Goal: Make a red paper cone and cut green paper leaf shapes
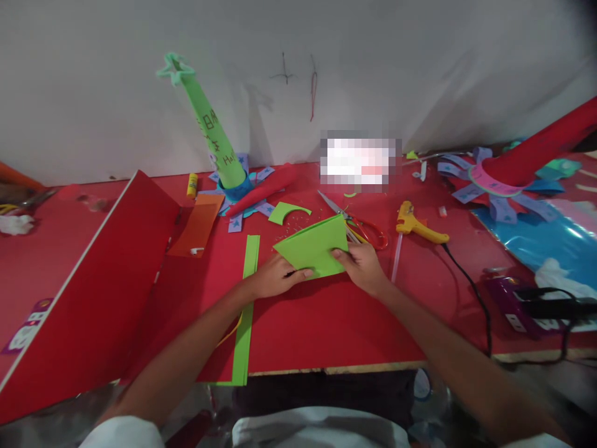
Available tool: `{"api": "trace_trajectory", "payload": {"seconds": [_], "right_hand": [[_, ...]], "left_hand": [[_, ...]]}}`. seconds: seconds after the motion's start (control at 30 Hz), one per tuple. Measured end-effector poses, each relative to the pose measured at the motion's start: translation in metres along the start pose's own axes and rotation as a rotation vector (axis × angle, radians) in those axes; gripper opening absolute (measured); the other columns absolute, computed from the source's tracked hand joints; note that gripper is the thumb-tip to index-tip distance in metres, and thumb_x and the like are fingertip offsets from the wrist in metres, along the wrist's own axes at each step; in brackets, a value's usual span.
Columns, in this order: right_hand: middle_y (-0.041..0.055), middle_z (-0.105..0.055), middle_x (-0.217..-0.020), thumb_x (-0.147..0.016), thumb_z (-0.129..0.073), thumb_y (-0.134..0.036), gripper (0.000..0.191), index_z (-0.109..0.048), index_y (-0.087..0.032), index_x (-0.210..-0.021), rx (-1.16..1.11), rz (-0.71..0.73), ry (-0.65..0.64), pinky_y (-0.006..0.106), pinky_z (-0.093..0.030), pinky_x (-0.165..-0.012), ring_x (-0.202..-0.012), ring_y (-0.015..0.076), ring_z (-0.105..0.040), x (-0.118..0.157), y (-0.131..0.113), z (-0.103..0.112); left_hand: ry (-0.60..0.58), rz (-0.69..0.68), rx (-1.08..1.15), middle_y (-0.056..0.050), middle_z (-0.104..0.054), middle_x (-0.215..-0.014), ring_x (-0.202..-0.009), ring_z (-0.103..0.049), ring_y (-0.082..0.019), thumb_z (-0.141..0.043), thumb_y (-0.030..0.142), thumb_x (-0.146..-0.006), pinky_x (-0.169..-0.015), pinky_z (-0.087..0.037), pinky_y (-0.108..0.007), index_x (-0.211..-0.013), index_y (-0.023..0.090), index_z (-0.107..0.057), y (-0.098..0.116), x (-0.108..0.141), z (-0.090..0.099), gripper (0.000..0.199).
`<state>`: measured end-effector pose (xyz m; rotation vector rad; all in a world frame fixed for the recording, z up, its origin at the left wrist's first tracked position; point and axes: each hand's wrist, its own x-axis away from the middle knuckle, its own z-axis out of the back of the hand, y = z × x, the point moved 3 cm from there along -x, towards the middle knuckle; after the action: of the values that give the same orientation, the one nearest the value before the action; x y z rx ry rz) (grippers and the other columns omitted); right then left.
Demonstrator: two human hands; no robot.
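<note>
Both hands hold a folded piece of lime green paper (317,244) above the red tabletop. My left hand (275,275) grips its lower left edge, thumb lying on the front face. My right hand (364,266) pinches the right edge, its thumb also on the front; the fingers behind are hidden. Just beyond the paper lie scissors (370,233) with red-orange handles, partly covered. A curved green paper scrap (285,213) rests behind it. Under my left forearm runs a long green paper strip (245,336).
A yellow glue gun (420,227) with a black cord lies to the right. At the back stands a green paper cone (212,127) with a star on top; a red cone (541,146) leans at right. A red board (107,274) stands tilted at left, near a glue stick (192,185).
</note>
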<state>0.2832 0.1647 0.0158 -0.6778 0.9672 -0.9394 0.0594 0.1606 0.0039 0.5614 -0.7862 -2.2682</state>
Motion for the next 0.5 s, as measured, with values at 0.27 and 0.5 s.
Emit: {"api": "trace_trajectory", "payload": {"seconds": [0.27,0.5], "right_hand": [[0.0035,-0.062,-0.067,-0.101,-0.047,-0.072,0.060,-0.061,-0.023,-0.070,-0.047,0.007,-0.049,0.032,-0.049,-0.063,-0.062,0.0179,-0.056,0.002,-0.007,-0.003],[0.0046,-0.061,-0.066,-0.101,-0.049,-0.069,0.057,-0.062,-0.022,-0.072,0.027,-0.102,-0.070,0.033,-0.047,-0.062,-0.064,0.0203,-0.057,0.000,-0.003,-0.002]], "left_hand": [[-0.147,0.105,-0.063,-0.004,-0.082,-0.090,-0.082,-0.074,-0.020,-0.045,0.047,-0.110,-0.084,-0.056,-0.028,-0.101,0.022,-0.082,-0.002,0.003,-0.004,0.045],[-0.043,-0.005,0.059,-0.012,-0.080,-0.110,-0.115,-0.072,-0.029,-0.047,0.057,-0.107,-0.098,-0.057,-0.038,-0.105,0.020,-0.078,0.007,-0.003,0.002,0.048]]}}
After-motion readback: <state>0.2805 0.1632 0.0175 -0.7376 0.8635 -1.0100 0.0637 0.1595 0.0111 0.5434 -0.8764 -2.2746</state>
